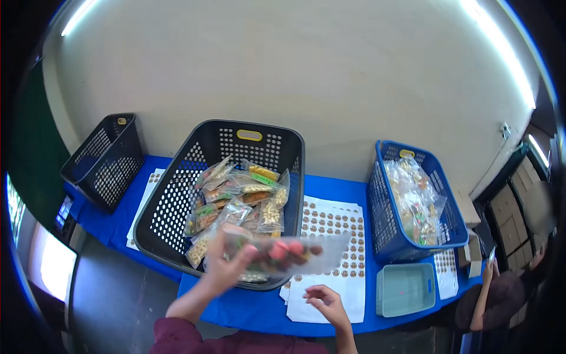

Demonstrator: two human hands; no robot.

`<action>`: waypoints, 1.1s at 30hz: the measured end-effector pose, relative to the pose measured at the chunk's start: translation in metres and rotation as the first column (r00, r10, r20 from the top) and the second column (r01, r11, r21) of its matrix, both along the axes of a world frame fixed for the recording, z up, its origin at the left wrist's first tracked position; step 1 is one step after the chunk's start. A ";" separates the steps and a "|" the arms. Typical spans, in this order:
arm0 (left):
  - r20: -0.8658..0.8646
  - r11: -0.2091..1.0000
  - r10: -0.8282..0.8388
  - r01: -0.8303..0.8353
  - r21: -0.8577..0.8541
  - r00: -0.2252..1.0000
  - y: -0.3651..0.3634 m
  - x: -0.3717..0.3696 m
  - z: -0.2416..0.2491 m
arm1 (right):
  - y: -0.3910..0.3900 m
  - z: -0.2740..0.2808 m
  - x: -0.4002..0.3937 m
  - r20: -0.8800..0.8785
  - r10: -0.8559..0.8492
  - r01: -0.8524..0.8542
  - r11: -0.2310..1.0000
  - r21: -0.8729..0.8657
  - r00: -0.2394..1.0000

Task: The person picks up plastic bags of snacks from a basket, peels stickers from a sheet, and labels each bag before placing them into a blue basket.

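Observation:
My left hand (226,262) is closed on a clear plastic pouch (295,252) with pink and brown pieces inside, held up in front of the large black basket (154,212). The pouch is blurred. Several filled pouches (271,209) lie heaped in that basket, some with green labels. My right hand (328,304) holds nothing; its fingers are apart and curved, low over white sheets (348,301) printed with rows of round brown stickers.
A blue basket (383,236) full of clear packets stands right, behind a pale green tray (407,289). Another black basket (112,171) is far left. Blue cloth (247,310) covers the table. A person (495,301) is at far right, near cardboard boxes (469,253).

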State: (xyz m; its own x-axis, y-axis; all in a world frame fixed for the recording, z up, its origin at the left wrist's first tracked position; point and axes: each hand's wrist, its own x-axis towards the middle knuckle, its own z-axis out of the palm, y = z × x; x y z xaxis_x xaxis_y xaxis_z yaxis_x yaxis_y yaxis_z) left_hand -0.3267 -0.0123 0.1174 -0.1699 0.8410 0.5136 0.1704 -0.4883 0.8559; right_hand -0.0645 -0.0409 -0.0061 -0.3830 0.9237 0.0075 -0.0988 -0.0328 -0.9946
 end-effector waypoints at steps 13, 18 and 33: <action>-0.090 0.792 -0.492 0.402 -0.459 0.866 -0.055 0.084 -0.077 | -0.011 0.006 0.015 -0.247 -0.557 0.548 0.829 -0.111 0.793; -0.403 0.871 -0.482 0.377 -0.316 0.778 -0.052 0.111 -0.079 | -0.022 0.007 0.006 -0.165 -0.456 0.474 0.876 0.088 0.874; 0.534 0.994 -0.002 0.061 -0.092 0.845 -0.037 0.009 -0.046 | 0.036 -0.188 0.009 0.380 -0.294 0.387 0.901 -0.195 0.877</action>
State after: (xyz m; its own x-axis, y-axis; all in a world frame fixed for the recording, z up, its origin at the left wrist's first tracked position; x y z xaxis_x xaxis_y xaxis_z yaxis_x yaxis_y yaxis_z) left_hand -0.3176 -0.0494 0.0715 -0.3651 0.8929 0.2636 -0.3401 -0.3915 0.8550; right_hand -0.0552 -0.0052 -0.1941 0.0194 0.9476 -0.3188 0.1837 -0.3169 -0.9305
